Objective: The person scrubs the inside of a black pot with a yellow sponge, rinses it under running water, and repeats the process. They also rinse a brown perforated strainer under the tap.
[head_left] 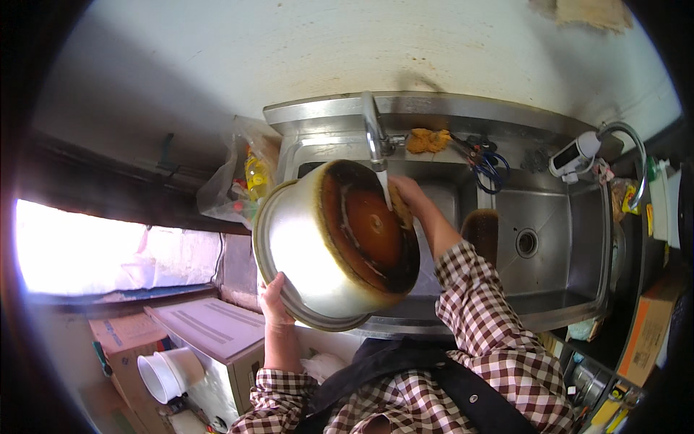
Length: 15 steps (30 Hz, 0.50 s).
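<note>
A large metal pot point(295, 244) is tipped on its side over the left sink basin, its scorched brown and black base point(363, 217) facing up and to the right. My left hand point(275, 304) grips the rim at the lower left, thumb on the outer wall. At the base's upper right edge is my right hand point(407, 196), with what looks like a yellowish-brown scrubbing pad point(401, 210) pressed under it; its fingertips are partly hidden. Water streams from the curved faucet point(371, 127) onto the base, close to this hand.
Behind the faucet base lie an orange scrubber point(427, 141) and blue-handled scissors point(490, 168). The right basin point(542, 217) has a drain; a dark brown rounded object point(481, 233) leans at the divider. A second faucet point(580, 152) stands far right. Boxes point(211, 331) and a white bucket point(162, 374) are lower left.
</note>
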Tool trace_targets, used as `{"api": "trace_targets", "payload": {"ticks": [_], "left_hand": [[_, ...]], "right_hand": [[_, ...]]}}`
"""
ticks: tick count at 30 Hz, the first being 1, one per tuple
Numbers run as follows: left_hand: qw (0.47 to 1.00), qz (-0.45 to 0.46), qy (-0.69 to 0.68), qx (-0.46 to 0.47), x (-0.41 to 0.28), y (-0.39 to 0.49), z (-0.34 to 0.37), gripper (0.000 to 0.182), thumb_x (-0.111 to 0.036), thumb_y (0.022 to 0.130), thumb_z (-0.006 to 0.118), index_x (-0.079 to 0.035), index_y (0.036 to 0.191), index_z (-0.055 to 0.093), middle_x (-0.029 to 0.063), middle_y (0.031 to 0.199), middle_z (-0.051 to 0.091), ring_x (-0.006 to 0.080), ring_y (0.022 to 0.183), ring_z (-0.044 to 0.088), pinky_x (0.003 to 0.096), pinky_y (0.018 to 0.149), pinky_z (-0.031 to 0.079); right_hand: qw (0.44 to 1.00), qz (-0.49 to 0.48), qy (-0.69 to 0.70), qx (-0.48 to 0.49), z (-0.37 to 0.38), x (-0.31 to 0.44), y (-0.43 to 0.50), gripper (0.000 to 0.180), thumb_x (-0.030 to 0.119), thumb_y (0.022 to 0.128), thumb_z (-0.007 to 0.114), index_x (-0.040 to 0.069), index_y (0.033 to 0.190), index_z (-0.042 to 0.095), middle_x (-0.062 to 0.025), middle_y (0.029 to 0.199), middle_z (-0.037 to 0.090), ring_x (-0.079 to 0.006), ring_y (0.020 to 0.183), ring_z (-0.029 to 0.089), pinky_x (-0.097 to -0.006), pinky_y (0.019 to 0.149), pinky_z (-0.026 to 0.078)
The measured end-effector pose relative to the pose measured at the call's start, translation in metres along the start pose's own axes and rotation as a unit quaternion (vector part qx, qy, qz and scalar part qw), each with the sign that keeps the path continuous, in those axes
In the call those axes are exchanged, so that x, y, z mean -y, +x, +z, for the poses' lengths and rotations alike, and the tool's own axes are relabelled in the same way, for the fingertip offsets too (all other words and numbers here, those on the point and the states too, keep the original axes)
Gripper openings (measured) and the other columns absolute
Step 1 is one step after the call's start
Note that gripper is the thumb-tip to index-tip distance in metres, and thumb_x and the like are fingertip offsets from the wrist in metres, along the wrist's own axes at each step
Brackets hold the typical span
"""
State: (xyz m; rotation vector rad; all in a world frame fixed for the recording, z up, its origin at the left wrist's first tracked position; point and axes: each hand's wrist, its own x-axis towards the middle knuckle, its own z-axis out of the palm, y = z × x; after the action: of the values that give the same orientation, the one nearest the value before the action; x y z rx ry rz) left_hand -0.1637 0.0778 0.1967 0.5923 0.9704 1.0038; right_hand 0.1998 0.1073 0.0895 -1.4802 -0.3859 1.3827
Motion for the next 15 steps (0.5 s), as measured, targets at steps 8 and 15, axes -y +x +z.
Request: {"api": "trace_targets", "payload": {"ticks": [8, 15], "left_hand": [[0.988, 0.044, -0.087, -0.123, -0.032, -0.006, -0.024, 0.034, -0.016, 0.084, 0.057, 0.004, 0.111, 0.053, 0.014, 0.098, 0.062, 0.0249, 0.086, 0.062, 0.0363, 0.078, 0.051], [0.983, 0.158, 0.039, -0.082, -0.106, -0.043, -0.012, 0.039, -0.014, 0.077, 0.066, 0.005, 0.108, 0.055, 0.0119, 0.089, 0.063, 0.0214, 0.073, 0.063, 0.0309, 0.066, 0.052]], "right_hand": [[0.978, 0.147, 0.15, 0.007, -0.043, -0.095, -0.032, 0.032, 0.029, 0.092, 0.053, 0.001, 0.104, 0.058, -0.0095, 0.094, 0.063, -0.0204, 0.078, 0.063, -0.0342, 0.066, 0.052], [0.995, 0.072, -0.065, -0.006, -0.049, -0.047, -0.034, 0.035, 0.029, 0.089, 0.057, -0.004, 0.099, 0.056, -0.0119, 0.088, 0.062, -0.0235, 0.072, 0.064, -0.036, 0.059, 0.054]]}}
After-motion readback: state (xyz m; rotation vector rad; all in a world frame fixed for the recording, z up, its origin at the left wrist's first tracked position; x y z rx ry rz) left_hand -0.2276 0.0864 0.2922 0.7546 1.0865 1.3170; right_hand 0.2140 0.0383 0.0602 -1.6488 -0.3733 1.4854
